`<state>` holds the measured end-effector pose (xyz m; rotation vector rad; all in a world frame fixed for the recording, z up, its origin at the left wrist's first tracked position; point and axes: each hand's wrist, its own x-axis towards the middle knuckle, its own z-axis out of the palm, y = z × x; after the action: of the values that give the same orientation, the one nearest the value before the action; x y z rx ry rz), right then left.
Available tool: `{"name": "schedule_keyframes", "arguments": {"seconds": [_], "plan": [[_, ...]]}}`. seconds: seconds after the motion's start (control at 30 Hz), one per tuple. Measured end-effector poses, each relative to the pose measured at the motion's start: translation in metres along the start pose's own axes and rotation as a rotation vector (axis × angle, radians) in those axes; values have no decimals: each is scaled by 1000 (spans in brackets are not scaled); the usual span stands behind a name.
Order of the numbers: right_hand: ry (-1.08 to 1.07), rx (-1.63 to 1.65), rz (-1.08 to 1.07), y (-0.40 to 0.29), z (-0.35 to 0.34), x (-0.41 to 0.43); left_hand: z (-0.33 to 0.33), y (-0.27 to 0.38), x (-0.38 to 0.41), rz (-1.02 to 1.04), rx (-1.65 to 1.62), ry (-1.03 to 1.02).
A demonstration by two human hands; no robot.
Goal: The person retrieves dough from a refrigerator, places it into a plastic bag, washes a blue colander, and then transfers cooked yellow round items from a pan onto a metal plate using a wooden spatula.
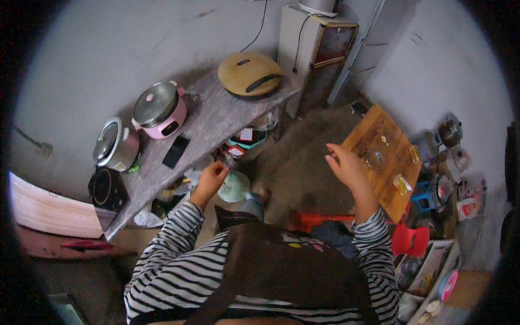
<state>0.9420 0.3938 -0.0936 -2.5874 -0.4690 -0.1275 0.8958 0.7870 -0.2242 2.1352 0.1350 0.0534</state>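
Observation:
My left hand [211,179] hangs in front of the marbled counter's [219,118] near edge, its fingers curled in, with nothing visible in it. Below it on the floor side is a pale green round object [234,187], partly hidden by the hand. My right hand [347,166] is raised beside the left edge of a low wooden table [375,130], fingers apart and holding nothing. On that table sit a clear glass dish [373,158], a small pale item [384,140] and two yellow packs [402,185]. A black phone [176,152] lies flat on the counter.
Along the counter stand a yellow electric baking pan [248,73], a pink electric pot [160,107], a silver rice cooker [115,144] and a black induction cooker [106,189]. A cabinet [296,44] stands beyond. Pots, a blue stool [422,197] and a red stool [410,240] crowd the right.

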Motion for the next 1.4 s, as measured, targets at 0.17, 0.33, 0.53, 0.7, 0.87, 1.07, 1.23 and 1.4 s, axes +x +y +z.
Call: {"name": "schedule_keyframes", "arguments": {"seconds": [0.17, 0.33, 0.53, 0.7, 0.87, 1.07, 1.23, 1.4], "plan": [[13, 129, 66, 25, 19, 107, 16, 42, 157, -59, -58, 20], [109, -7, 36, 81, 10, 245, 42, 57, 292, 208, 131, -26], [190, 32, -42, 98, 14, 407, 58, 72, 380, 320, 342, 17], [118, 16, -185, 103, 26, 586, 66, 65, 412, 257, 421, 23], [30, 53, -434, 80, 44, 712, 102, 47, 434, 281, 657, -4], [-182, 214, -569, 90, 97, 729, 92, 92, 419, -46, 656, 49], [-196, 280, -422, 123, 82, 722, 29, 153, 460, -174, 458, 72], [-101, 313, -320, 168, 55, 721, -41, 163, 520, 72, 633, 229]]}}
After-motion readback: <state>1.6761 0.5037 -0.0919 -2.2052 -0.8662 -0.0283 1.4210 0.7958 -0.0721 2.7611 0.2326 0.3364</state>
